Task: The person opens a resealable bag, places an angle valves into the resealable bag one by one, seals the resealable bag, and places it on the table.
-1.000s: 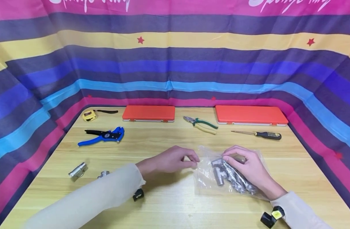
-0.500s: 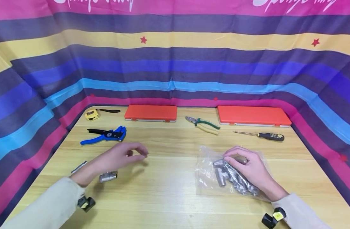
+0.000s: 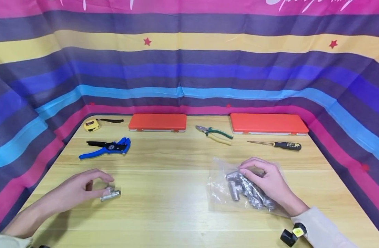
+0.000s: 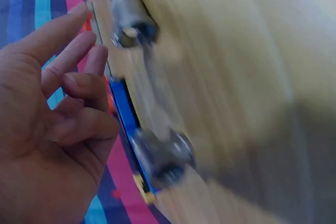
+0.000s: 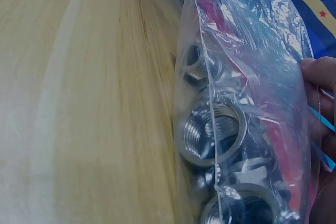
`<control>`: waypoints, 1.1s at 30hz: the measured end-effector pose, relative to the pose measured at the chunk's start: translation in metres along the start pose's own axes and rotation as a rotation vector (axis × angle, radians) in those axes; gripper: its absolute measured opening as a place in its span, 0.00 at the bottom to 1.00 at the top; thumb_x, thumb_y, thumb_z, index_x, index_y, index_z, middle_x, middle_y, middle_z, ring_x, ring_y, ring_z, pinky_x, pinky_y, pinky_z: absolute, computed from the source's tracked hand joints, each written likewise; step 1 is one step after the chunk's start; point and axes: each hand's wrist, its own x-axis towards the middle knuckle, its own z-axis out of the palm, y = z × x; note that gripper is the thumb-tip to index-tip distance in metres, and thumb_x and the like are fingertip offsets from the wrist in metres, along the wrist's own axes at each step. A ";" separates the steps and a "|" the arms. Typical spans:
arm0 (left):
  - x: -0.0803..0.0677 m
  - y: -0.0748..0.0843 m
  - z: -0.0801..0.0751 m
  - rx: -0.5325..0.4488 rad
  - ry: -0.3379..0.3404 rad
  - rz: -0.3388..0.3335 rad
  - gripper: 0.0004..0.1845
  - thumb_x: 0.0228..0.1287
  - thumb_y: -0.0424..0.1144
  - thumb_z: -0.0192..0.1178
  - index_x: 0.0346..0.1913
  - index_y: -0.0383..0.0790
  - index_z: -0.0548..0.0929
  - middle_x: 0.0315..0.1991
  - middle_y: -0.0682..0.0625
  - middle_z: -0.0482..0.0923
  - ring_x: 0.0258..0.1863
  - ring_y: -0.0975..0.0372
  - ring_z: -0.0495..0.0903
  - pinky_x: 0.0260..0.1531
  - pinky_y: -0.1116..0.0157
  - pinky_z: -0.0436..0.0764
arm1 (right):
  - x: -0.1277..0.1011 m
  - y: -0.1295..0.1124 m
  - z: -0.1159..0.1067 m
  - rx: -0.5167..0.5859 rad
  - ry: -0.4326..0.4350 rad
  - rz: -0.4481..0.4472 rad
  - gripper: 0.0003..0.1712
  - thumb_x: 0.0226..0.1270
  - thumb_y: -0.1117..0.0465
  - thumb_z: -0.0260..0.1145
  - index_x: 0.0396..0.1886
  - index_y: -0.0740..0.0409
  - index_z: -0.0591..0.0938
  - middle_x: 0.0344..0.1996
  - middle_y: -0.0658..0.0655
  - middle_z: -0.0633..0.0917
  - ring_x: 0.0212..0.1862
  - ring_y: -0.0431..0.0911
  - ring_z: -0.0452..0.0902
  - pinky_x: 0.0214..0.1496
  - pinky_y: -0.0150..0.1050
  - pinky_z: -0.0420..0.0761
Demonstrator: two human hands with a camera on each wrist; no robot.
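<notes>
My left hand (image 3: 81, 189) is over the left of the table, its fingers loosely curled and holding nothing. Beside its thumb in the head view lies a metal tee fitting (image 3: 111, 195); the left wrist view has two such pieces, an upper fitting (image 4: 134, 14) and a lower fitting (image 4: 163, 158), both apart from the fingers. On the right, my right hand (image 3: 268, 179) pinches the top of a clear plastic bag (image 3: 216, 194). Inside the bag are several metal pipe fittings (image 3: 235, 191); threaded openings (image 5: 212, 132) show in the right wrist view.
Along the back stand a yellow tape measure (image 3: 92, 125), a smaller red case (image 3: 157, 122) and a larger red case (image 3: 268, 123). In front of them lie blue wire strippers (image 3: 109, 148), pliers (image 3: 212, 133) and a screwdriver (image 3: 287, 146). Striped cloth (image 3: 180, 75) encloses the table.
My left hand has moved away from the bag, leftward across the table to the loose fittings. The right hand keeps its hold on the bag in the same place.
</notes>
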 end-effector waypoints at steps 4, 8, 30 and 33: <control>-0.014 -0.015 0.004 0.040 0.026 -0.001 0.14 0.68 0.49 0.77 0.50 0.55 0.84 0.37 0.58 0.78 0.24 0.70 0.66 0.21 0.67 0.68 | 0.000 0.000 -0.001 0.002 0.004 0.007 0.12 0.71 0.67 0.77 0.46 0.45 0.93 0.45 0.41 0.93 0.53 0.36 0.88 0.61 0.25 0.80; -0.018 -0.021 0.011 0.050 0.001 0.007 0.12 0.69 0.50 0.76 0.50 0.59 0.84 0.39 0.63 0.80 0.27 0.72 0.68 0.23 0.68 0.68 | -0.001 0.000 -0.001 0.007 0.005 0.013 0.12 0.71 0.68 0.77 0.46 0.44 0.93 0.45 0.42 0.93 0.53 0.36 0.88 0.61 0.25 0.80; 0.109 0.115 0.077 -0.031 -0.160 0.295 0.10 0.72 0.49 0.74 0.51 0.54 0.87 0.42 0.65 0.90 0.26 0.70 0.73 0.27 0.70 0.74 | -0.001 0.000 0.003 0.018 0.009 0.014 0.10 0.71 0.67 0.77 0.46 0.48 0.93 0.45 0.42 0.93 0.53 0.37 0.88 0.63 0.24 0.79; 0.132 0.145 0.098 0.032 -0.162 0.344 0.11 0.72 0.49 0.73 0.51 0.54 0.87 0.43 0.65 0.90 0.26 0.69 0.73 0.29 0.69 0.74 | 0.000 0.000 0.003 0.018 0.007 0.013 0.08 0.71 0.67 0.77 0.46 0.51 0.93 0.45 0.42 0.93 0.53 0.36 0.88 0.62 0.24 0.79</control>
